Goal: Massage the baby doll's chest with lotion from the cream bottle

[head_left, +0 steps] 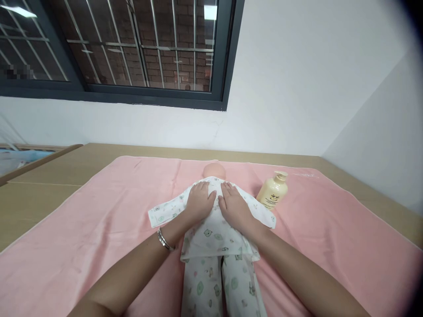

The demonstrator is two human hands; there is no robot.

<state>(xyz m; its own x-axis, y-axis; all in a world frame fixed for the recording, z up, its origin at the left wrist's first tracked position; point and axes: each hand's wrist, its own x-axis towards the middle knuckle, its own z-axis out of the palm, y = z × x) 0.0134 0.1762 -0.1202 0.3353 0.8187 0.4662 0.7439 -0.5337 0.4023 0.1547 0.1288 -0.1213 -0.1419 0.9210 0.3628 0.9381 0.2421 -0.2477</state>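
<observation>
A baby doll [214, 170] lies on a pink sheet [132, 198], its head toward the wall. It wears a white patterned top [211, 237] with long sleeves spread to both sides, and matching trousers [203, 286]. My left hand [200, 202] rests flat on the upper left of the top, fingers stretched toward the doll's head. On the upper right, my right hand [234, 204] lies flat in the same way. The two thumbs point toward each other with a small gap between them. Neither hand grips anything.
A cream pump bottle [273, 190] leans or lies beside the right sleeve. Under the sheet is a wooden surface [42, 193], bordered by a white wall [280, 88]. A dark-framed window [148, 90] with metal bars is above. Bluish material [26, 155] shows beyond the left edge.
</observation>
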